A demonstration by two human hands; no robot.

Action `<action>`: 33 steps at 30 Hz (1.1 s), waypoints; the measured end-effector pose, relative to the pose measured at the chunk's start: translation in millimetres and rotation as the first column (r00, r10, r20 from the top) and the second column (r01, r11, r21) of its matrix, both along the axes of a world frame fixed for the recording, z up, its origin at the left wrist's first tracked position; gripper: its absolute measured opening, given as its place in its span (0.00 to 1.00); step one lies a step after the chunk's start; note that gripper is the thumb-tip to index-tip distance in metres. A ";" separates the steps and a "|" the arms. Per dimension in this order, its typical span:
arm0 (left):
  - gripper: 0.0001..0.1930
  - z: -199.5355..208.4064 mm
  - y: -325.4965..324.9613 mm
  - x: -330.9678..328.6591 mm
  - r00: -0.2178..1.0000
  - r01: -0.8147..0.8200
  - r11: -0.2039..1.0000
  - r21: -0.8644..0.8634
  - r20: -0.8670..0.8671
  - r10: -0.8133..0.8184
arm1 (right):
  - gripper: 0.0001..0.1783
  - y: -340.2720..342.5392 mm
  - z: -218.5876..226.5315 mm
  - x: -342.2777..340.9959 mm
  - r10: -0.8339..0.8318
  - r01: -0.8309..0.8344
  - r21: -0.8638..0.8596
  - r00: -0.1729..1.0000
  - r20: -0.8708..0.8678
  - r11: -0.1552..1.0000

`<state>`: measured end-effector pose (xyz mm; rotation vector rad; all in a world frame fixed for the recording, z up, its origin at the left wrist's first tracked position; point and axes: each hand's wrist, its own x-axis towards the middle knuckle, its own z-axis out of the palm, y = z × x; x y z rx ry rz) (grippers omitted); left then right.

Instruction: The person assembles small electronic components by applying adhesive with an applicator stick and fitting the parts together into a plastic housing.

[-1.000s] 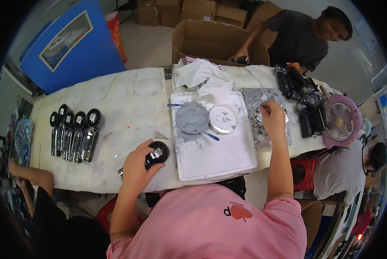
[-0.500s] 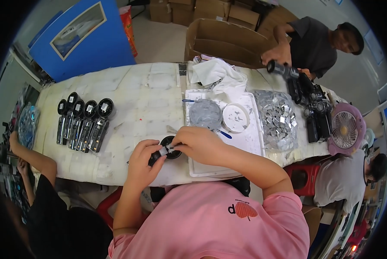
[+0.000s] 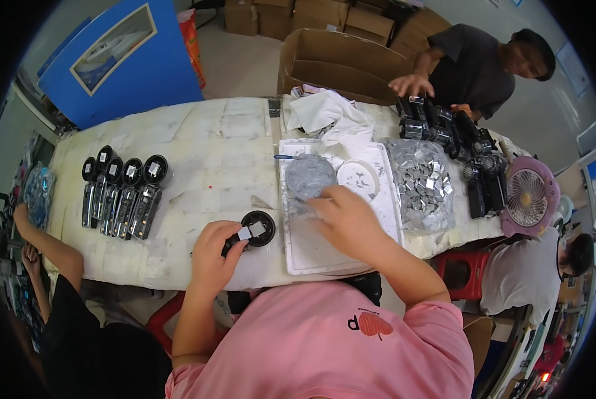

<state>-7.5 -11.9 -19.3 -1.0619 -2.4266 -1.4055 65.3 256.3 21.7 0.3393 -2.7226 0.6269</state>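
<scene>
A long worktop [image 3: 224,153] covered in white, worn sheeting fills the middle of a workroom, with a large blue flat panel bearing a pale framed rectangle [image 3: 121,56] leaning beyond its far left end and open brown cardboard boxes [image 3: 338,60] on the floor behind it. The left hand [image 3: 214,253] is closed around the handle of a black round-headed device with a small silvery plate on top [image 3: 254,229], holding it just at the near edge of the worktop. The right hand [image 3: 344,219] lies palm down, fingers loosely curled, on a white rectangular tray [image 3: 298,249] just right of that device; whether it grips anything cannot be told. Just beyond its fingertips sit a round grey dish [image 3: 308,174] and a white ring-shaped lid [image 3: 358,178]. To the right of the right hand lies a clear plastic bag of small shiny square pieces [image 3: 424,183], and further right a pink round desk fan [image 3: 527,196]. Well to the left of the left hand, a row of finished black devices [image 3: 121,189] lies side by side. Across the worktop a person in a dark shirt [image 3: 474,66] reaches toward a heap of black parts [image 3: 444,126].
</scene>
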 end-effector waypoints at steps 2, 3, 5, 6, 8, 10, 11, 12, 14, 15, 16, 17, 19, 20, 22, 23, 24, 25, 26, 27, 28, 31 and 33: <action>0.15 1.5 1.6 -0.1 1.000 -0.009 1.000 -0.001 0.013 0.009 | 0.20 16.5 1.6 10.6 -0.163 0.155 0.114 0.984 0.066 0.981; 0.15 1.9 2.8 -0.2 0.999 -0.021 1.000 -0.004 0.024 0.021 | 0.20 20.3 0.7 14.4 -0.168 0.160 0.114 0.984 0.065 0.980; 0.15 2.8 8.2 -2.9 1.000 -0.022 1.000 -0.004 0.007 0.022 | 0.15 26.0 -3.6 20.6 -0.233 0.219 0.105 0.960 0.153 0.970; 0.16 3.6 11.4 -4.3 1.000 -0.029 1.000 -0.003 -0.010 0.029 | 0.15 28.3 -9.2 23.0 -0.238 0.224 0.105 0.959 0.152 0.969; 0.16 4.5 17.2 -6.4 0.999 -0.028 1.000 -0.006 -0.025 0.028 | 0.11 32.2 -20.6 25.9 -0.193 0.179 0.134 0.975 0.106 0.975; 0.16 4.7 21.4 -7.5 0.999 -0.032 0.999 -0.009 -0.041 0.031 | 0.10 32.5 -19.1 27.4 -0.180 0.175 0.114 0.983 0.038 0.978; 0.16 4.6 22.8 -8.5 0.998 -0.036 0.999 -0.004 -0.053 0.035 | 0.09 32.3 -18.1 27.5 -0.168 0.170 0.095 0.985 -0.030 0.981; 0.16 4.9 23.9 -9.0 0.997 -0.040 0.999 0.002 -0.064 0.040 | 0.09 33.1 -16.7 26.8 -0.169 0.171 0.093 0.985 -0.031 0.981; 0.16 5.7 25.0 -8.5 0.997 -0.046 0.999 0.002 -0.062 0.046 | 0.08 34.8 -15.1 24.9 -0.147 0.171 0.138 0.975 -0.168 0.976; 0.16 5.6 24.6 -8.1 0.997 -0.054 0.999 0.003 -0.059 0.054 | 0.08 35.6 -17.0 25.4 -0.145 0.169 0.136 0.975 -0.170 0.976; 0.16 3.6 23.1 -8.2 0.997 -0.057 0.998 0.002 -0.060 0.057 | 0.08 36.5 -20.1 26.7 -0.136 0.157 0.188 0.983 -0.121 0.970; 0.16 1.0 22.3 -9.7 0.995 -0.030 0.999 0.010 -0.099 0.031 | 0.08 37.4 -21.4 27.0 -0.129 0.143 0.240 0.989 -0.072 0.960; 0.16 -0.4 21.1 -10.2 0.990 -0.006 1.000 0.017 -0.138 0.008 | 0.07 32.3 -22.5 33.5 -0.127 0.133 0.206 0.991 -0.044 0.970; 0.16 0.1 20.8 -8.7 0.992 -0.010 1.000 0.007 -0.126 0.011 | 0.07 29.8 -22.3 37.1 -0.126 0.126 0.172 0.992 -0.015 0.977; 0.15 2.1 20.2 -5.8 0.994 -0.016 1.000 -0.004 -0.112 0.016 | 0.07 27.0 -18.2 39.2 -0.120 0.121 0.037 0.992 -0.035 0.992; 0.14 3.8 19.1 -4.5 0.992 -0.025 0.999 -0.021 -0.124 0.023 | 0.06 24.5 -16.1 39.8 -0.119 0.113 -0.101 0.991 -0.057 0.988; 0.14 4.4 18.3 -3.6 0.990 -0.035 0.999 -0.038 -0.137 0.030 | 0.06 21.6 -14.0 40.2 -0.118 0.112 -0.103 0.992 -0.055 0.988; 0.14 3.6 17.9 -3.2 0.990 -0.038 0.998 -0.041 -0.136 0.032 | 0.06 18.2 -12.0 40.1 -0.145 0.143 -0.219 0.989 0.006 0.965; 0.14 2.6 17.5 -2.7 0.992 -0.031 0.999 -0.032 -0.125 0.027 | 0.06 14.5 -11.4 39.6 -0.163 0.177 -0.331 0.984 0.069 0.927; 0.14 1.5 16.9 -2.2 0.993 -0.026 0.999 -0.024 -0.114 0.023 | 0.06 8.7 -12.7 38.7 -0.158 0.172 -0.334 0.985 0.069 0.927; 0.14 0.5 16.4 -2.2 0.993 -0.032 0.999 -0.027 -0.114 0.028 | 0.06 0.5 -14.6 37.4 -0.136 0.145 -0.447 0.989 0.054 0.883; 0.15 -3.6 15.7 -0.5 0.993 -0.065 0.998 -0.004 -0.096 0.064 | 0.06 -23.7 -15.4 29.7 -0.061 0.045 -0.558 0.998 -0.010 0.829; 0.15 -7.9 16.1 1.4 0.992 -0.116 0.992 0.049 0.061 0.113 | 0.06 -36.6 -18.3 20.8 -0.008 -0.046 -0.543 0.995 -0.097 0.838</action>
